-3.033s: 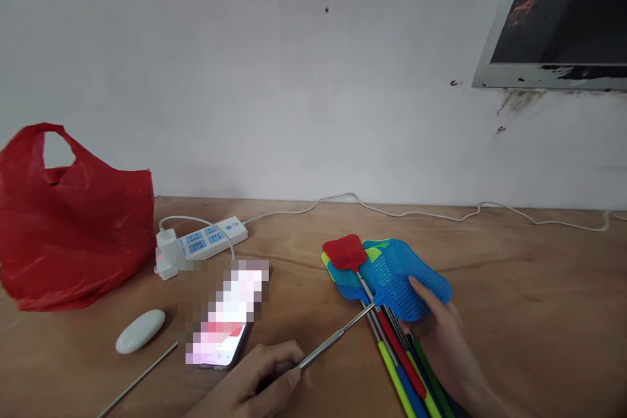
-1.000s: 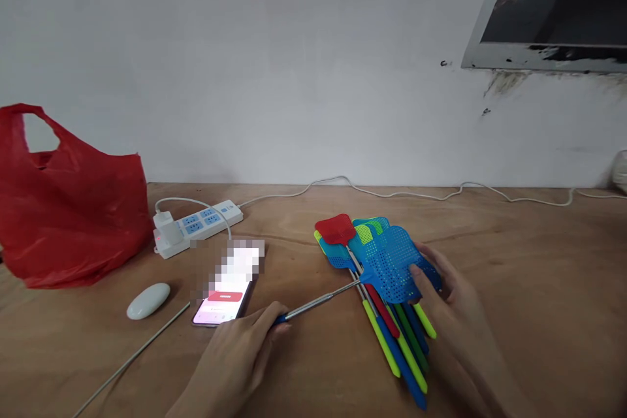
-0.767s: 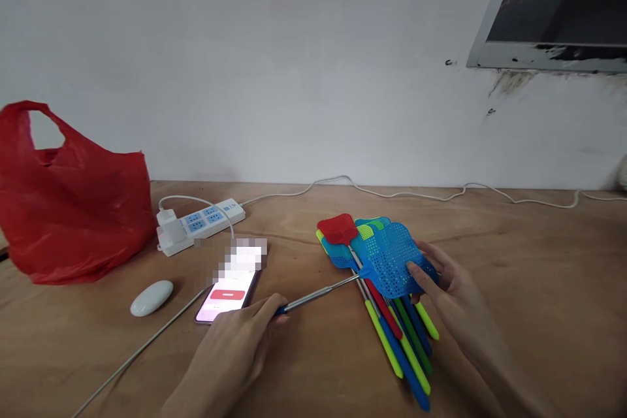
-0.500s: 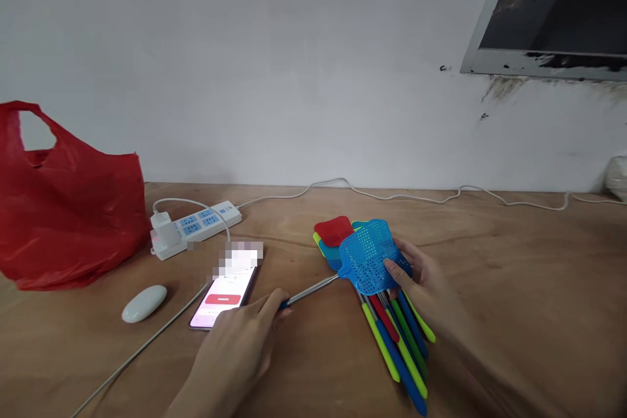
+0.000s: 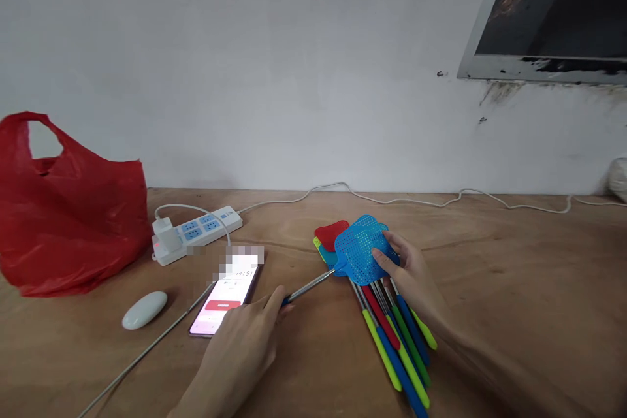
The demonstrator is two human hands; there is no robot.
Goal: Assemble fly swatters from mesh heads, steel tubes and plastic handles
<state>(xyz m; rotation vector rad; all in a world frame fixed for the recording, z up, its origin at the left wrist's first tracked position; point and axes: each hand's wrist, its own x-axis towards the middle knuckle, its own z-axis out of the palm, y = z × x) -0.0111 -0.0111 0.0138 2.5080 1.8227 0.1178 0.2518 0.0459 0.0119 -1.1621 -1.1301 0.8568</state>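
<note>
My left hand (image 5: 249,333) is wrapped round the dark blue handle end of a blue fly swatter (image 5: 356,251), whose metal rod slants up to the right. On the right edge of its perforated head, my right hand (image 5: 409,274) has the thumb on top and the fingers behind, partly hidden. Beneath lies a pile of fly swatters, with a red swatter head (image 5: 329,235) showing at the left. Their yellow-green, blue, red and green handles (image 5: 404,359) fan out toward me. The held head covers part of the pile.
Left of the pile, a lit phone (image 5: 225,300) lies near a white oval object (image 5: 145,310). A white power strip (image 5: 198,234) with a plugged-in charger sits behind, beside a red plastic bag (image 5: 73,222). A thin cable (image 5: 392,199) runs along the wall.
The blue swatter's head has shifted slightly left and up over the pile, covering more of the red head. My right hand has moved with it, while my left hand keeps its hold.
</note>
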